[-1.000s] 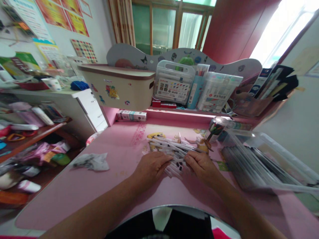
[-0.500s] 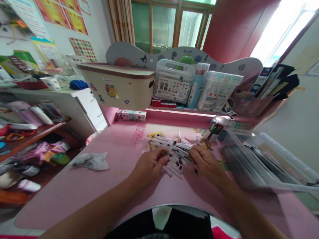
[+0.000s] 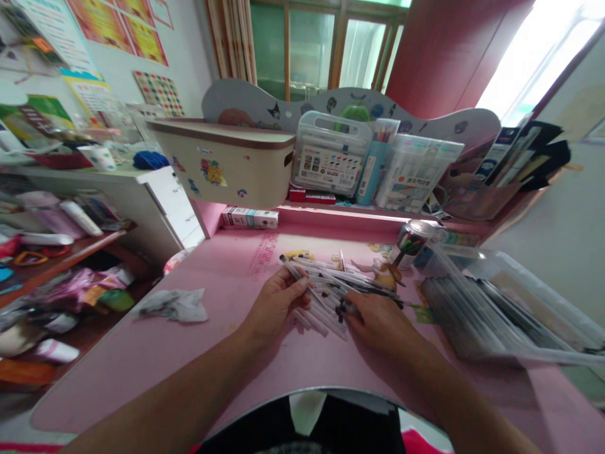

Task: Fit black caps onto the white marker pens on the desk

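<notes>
Between the thumb and fingers of my left hand [image 3: 276, 299] is a slim whitish pen [image 3: 293, 270], tilted with its dark end up and away to the left. A loose pile of similar white pens [image 3: 324, 318], several with black ends, lies under and between both hands on the pink desk [image 3: 236, 372]. My right hand [image 3: 380, 315] rests at the pile's right side. Its fingers are curled down by some black pen ends [image 3: 341, 308]; what they grip is partly hidden.
A clear plastic bin [image 3: 515, 340] full of dark-looking pens stands at the right. A can [image 3: 411, 243] holding pens sits behind it. A crumpled tissue [image 3: 174, 306] lies at left. The back shelf carries a beige storage box [image 3: 227, 164] and marker cases [image 3: 331, 157].
My left hand has raised a pen to a tilt, its fingers now showing around it. My right hand has shifted slightly left and down, fingers lowered into the pile.
</notes>
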Demonstrator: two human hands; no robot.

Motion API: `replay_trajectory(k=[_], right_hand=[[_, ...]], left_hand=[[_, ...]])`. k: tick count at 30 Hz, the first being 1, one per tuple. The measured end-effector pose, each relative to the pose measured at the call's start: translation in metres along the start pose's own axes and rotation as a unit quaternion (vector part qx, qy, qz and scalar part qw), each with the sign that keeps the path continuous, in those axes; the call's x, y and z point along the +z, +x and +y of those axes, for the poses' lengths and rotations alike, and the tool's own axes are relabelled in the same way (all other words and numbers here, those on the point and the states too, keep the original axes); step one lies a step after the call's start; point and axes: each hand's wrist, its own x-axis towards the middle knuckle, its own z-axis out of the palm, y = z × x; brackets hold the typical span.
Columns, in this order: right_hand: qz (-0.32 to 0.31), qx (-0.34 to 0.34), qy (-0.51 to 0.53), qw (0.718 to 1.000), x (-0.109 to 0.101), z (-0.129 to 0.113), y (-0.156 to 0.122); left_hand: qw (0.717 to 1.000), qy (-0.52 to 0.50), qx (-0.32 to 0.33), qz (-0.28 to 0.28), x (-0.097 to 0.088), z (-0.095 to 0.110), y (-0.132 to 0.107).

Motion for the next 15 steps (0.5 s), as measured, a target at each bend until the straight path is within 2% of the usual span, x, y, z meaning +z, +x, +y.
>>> replay_trajectory(k=[4,7,9,11,13,15], right_hand=[[0.018,0.013,0.019,1.0,-0.005,0.004,0.002],[0.049,0.018,0.132,0.99,-0.011,0.008,0.005],[0.058,0.027,0.268,0.961,-0.014,0.009,0.006],[0.056,0.041,0.385,0.92,-0.013,0.008,0.007],[0.052,0.049,0.445,0.893,-0.011,0.005,0.007],[0.052,0.053,0.462,0.884,-0.009,0.003,0.006]], left_hand=[[0.998,-0.041,-0.045,0.026,-0.003,-0.002,0.004],[0.994,-0.067,-0.08,0.044,-0.002,-0.001,0.006],[0.99,-0.085,-0.102,0.049,-0.001,0.0,0.006],[0.986,-0.103,-0.116,0.056,0.0,0.001,0.006],[0.983,-0.118,-0.121,0.066,0.002,0.002,0.005],[0.982,-0.127,-0.124,0.071,0.003,0.002,0.005]])
